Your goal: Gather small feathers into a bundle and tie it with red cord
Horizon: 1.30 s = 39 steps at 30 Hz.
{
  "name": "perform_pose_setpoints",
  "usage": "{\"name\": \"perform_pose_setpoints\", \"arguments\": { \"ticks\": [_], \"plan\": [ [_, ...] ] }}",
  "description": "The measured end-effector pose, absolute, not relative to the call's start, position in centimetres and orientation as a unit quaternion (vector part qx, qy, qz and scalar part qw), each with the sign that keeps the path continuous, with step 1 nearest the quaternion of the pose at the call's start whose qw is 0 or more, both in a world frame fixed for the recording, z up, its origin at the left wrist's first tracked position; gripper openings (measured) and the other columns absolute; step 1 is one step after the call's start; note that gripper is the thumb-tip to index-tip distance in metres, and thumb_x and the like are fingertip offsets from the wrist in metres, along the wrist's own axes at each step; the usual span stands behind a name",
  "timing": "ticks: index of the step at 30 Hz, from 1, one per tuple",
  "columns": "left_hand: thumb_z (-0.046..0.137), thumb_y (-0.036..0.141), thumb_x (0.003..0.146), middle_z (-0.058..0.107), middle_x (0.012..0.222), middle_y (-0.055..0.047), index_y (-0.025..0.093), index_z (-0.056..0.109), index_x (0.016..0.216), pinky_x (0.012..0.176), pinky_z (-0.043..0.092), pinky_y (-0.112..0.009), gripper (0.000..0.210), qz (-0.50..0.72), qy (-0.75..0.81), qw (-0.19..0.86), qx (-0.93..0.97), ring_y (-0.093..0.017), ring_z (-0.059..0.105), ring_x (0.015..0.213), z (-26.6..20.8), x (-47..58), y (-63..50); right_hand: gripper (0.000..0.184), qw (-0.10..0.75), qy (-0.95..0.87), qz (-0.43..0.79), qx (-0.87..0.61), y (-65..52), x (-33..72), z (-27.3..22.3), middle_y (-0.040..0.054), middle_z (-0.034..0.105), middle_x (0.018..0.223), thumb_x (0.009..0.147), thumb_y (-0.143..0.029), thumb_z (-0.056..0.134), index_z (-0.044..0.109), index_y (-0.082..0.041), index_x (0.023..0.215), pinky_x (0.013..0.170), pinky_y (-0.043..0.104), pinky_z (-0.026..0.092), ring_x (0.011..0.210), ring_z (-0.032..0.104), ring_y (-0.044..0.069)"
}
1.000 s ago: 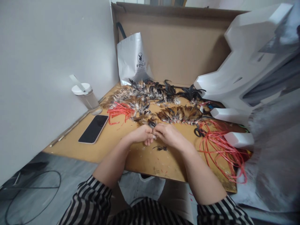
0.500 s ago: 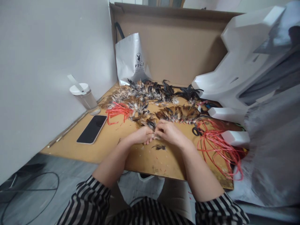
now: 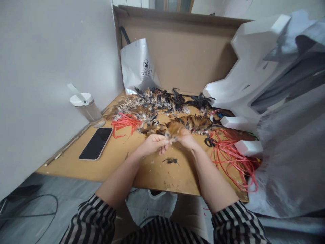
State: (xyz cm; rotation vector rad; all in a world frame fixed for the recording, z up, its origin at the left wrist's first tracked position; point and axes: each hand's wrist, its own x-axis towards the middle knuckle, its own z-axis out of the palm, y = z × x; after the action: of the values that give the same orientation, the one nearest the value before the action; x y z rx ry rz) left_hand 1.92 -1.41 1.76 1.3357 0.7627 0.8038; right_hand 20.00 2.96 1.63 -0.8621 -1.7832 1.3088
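Note:
Between my hands is a small bunch of brown feathers (image 3: 174, 130), held over the front half of the table. My left hand (image 3: 156, 144) pinches its pale base with thumb and fingertips. On the other side, my right hand (image 3: 188, 139) is closed around the feathers; its fingertips are partly hidden behind them. Just beyond lies a row of brown and black feathers (image 3: 195, 122) with bits of red along its near edge. A small dark feather tuft (image 3: 170, 161) rests on the table below my hands.
Feather piles (image 3: 152, 101) spread across the back, before a silver bag (image 3: 138, 67). Red strips (image 3: 125, 123) and a phone (image 3: 96, 144) lie left, near a lidded cup (image 3: 87, 108). Right are black-handled scissors (image 3: 209, 141), a red strip tangle (image 3: 233, 159) and white foam (image 3: 225, 88).
The brown feather bunch now shows fanned out between my hands. My right hand has turned and shifted slightly right, its fingers now behind the feathers. The camera view has shifted a little.

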Motion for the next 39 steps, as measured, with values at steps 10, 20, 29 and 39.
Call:
{"name": "perform_pose_setpoints", "arguments": {
  "ticks": [10, 20, 29, 39],
  "plan": [
    [0.062, 0.041, 0.069, 0.055, 0.048, 0.0, 0.011, 0.058, 0.066, 0.04, 0.037, -0.017, 0.03, 0.521, 0.429, 0.559, 0.482, -0.006, 0.047, 0.038, 0.7, 2.1, -0.1, 0.019, 0.406, -0.791, 0.274, -0.366, 1.4, 17.9, 1.3, 0.0044, 0.063, 0.071, 0.08, -0.026, 0.053, 0.067, -0.015, 0.074, 0.063, 0.025, 0.039, 0.065, 0.054, 0.013],
    [0.044, 0.031, 0.081, 0.047, 0.042, 0.003, 0.014, 0.048, 0.059, 0.039, 0.035, -0.018, 0.028, 0.421, 0.488, 0.456, 0.614, -0.006, 0.043, 0.034, -0.9, 2.3, 0.3, 0.023, 0.26, -0.9, -0.021, -0.349, -0.5, 17.6, 2.7, 0.0056, 0.056, 0.069, 0.086, -0.019, 0.043, 0.062, -0.016, 0.072, 0.064, 0.026, 0.032, 0.067, 0.046, 0.014],
    [0.042, 0.026, 0.081, 0.05, 0.051, 0.002, 0.013, 0.051, 0.061, 0.044, 0.034, -0.018, 0.025, 0.282, 0.397, 0.447, 0.75, -0.005, 0.044, 0.041, 0.2, 2.2, -1.2, 0.016, 0.309, -0.868, 0.184, -0.343, 1.1, 19.8, 3.3, 0.0027, 0.054, 0.068, 0.078, -0.021, 0.056, 0.062, -0.015, 0.065, 0.065, 0.025, 0.037, 0.069, 0.049, 0.013],
    [0.058, 0.038, 0.074, 0.048, 0.05, 0.004, 0.012, 0.056, 0.071, 0.034, 0.026, -0.015, 0.027, 0.425, 0.353, 0.633, 0.542, -0.003, 0.038, 0.036, 1.0, 2.6, -1.2, 0.023, 0.434, -0.655, 0.53, -0.32, 2.0, 19.4, 2.4, -0.0003, 0.06, 0.062, 0.062, -0.037, 0.07, 0.061, -0.016, 0.064, 0.062, 0.026, 0.041, 0.06, 0.053, 0.012]
  ]
}}
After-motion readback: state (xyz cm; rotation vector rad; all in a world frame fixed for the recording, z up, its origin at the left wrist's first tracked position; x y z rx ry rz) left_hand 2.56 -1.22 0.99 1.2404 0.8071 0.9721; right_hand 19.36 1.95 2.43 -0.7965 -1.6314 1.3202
